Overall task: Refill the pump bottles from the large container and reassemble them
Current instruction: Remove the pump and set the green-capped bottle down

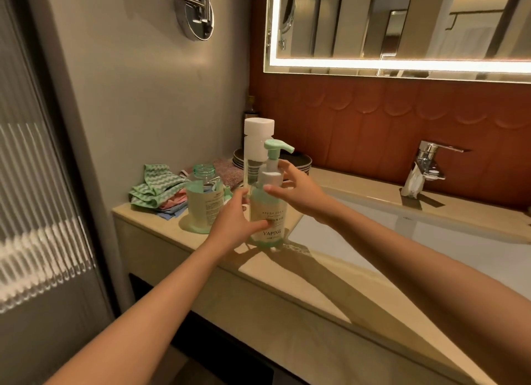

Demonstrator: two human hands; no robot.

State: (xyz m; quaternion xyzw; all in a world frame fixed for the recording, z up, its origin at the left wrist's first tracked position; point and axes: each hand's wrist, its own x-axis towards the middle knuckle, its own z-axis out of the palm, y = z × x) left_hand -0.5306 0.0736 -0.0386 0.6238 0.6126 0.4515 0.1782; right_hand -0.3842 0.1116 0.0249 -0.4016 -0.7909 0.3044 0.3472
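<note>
Here's the YAPING pump bottle (pixel 267 212), upright at the front of the surface (pixel 287 272), right by the rim of the sink (pixel 402 229), its long axis straight up and the mint pump head (pixel 275 148) already seated on top, spout pointing right. The left hand (pixel 237 222) has its grip wrapped round the lower body. The right hand (pixel 296 193) comes in from the sink side and grips the neck, thumb just under the collar. It's the nearer hand to that collar, so the tightening twist looks like its job while the left holds the bottle steady. Just behind-left stands an open bottle (pixel 204 196) with no pump, and a white pump head (pixel 258 136) with its dip tube rises beside it; what supports it, I can't tell. Further back are folded cloths (pixel 155 193) and stacked plates (pixel 241 159), with the faucet (pixel 428 161) off right.
</note>
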